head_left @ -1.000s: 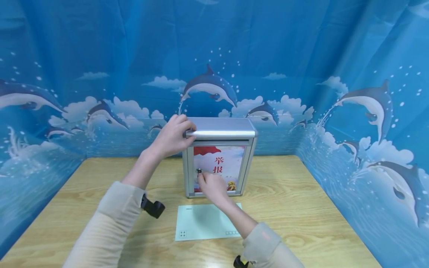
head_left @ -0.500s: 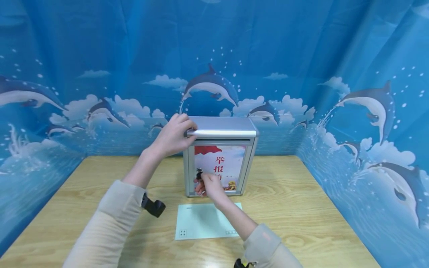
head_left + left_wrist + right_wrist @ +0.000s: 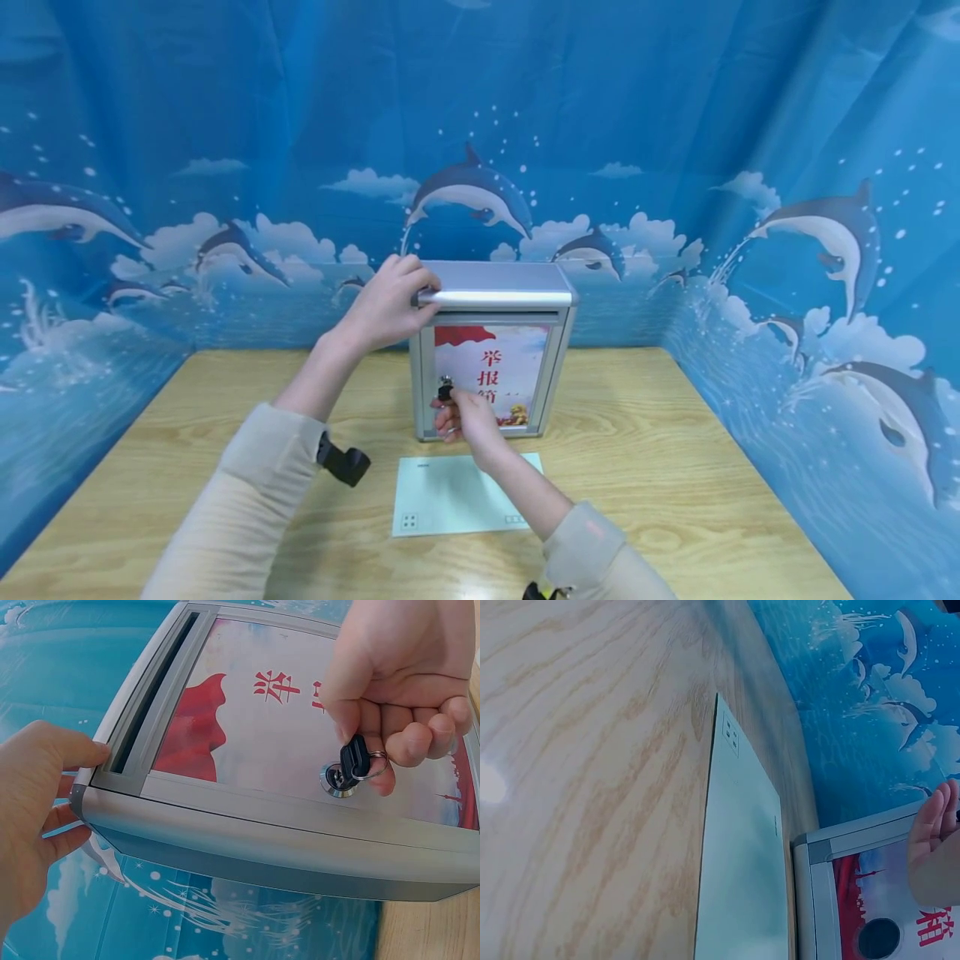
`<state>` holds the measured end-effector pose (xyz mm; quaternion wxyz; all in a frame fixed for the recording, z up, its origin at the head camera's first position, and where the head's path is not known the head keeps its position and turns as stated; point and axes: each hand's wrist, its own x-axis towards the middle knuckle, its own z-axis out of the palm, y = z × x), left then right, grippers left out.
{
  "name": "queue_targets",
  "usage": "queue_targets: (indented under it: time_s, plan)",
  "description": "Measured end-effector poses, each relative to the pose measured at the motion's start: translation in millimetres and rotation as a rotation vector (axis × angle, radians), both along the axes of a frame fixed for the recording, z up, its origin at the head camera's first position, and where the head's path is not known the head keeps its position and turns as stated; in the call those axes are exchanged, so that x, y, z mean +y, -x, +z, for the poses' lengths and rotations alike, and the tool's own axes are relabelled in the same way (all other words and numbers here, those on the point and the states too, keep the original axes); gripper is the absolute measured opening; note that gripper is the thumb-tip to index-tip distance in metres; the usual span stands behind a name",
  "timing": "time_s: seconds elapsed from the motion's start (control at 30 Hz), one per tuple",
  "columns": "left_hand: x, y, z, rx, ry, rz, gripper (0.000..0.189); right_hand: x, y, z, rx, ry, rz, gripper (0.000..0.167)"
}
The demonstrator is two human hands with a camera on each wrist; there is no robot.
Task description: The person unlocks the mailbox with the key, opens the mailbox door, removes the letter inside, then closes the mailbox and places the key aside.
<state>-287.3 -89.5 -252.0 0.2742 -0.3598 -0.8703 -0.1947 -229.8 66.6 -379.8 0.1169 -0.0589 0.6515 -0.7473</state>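
Note:
A silver metal report box with a slot near its top and a printed front panel stands upright on the table. My left hand grips its upper left corner, the thumb on the front beside the slot and the fingers behind the edge. On the panel's left side is a round lock with a key in it; the key has a black head and a metal ring. My right hand pinches the key's head between thumb and index finger, its other fingers loosely curled below.
A pale green envelope lies flat on the wooden table in front of the box, beneath my right forearm. A blue curtain printed with dolphins hangs behind the table and along its sides.
My right hand has rotated at the lock; the key's black head and the fingers under it now show, where the hand covered them before. My left hand keeps its grip on the corner.

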Motion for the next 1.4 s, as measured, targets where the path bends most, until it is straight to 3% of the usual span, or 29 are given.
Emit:
queue_targets:
  time_s: [0.17,0.4,0.6,0.87,1.4]
  plan:
    - [0.5,0.4,-1.0,-0.007,0.001,0.008,0.016,-2,-0.6,-1.2,0.024,-0.007,-0.054,0.039]
    - [2.2,0.0,-2.2,-0.012,-0.002,0.003,0.017,-10,-2.9,-1.3,0.124,-0.133,-0.199,0.031]
    - [3.4,-0.8,-1.7,-0.008,0.001,0.008,0.017,-17,-2.8,-1.2,0.133,-0.141,-0.299,0.030]
    - [2.7,0.3,-1.9,-0.006,-0.004,0.008,0.017,-21,17.4,-27.0,0.127,-0.138,-0.363,0.029]
    - [-0.3,0.2,-1.0,-0.006,-0.006,0.005,0.016,-27,15.7,-32.2,0.212,-0.161,-0.399,0.028]
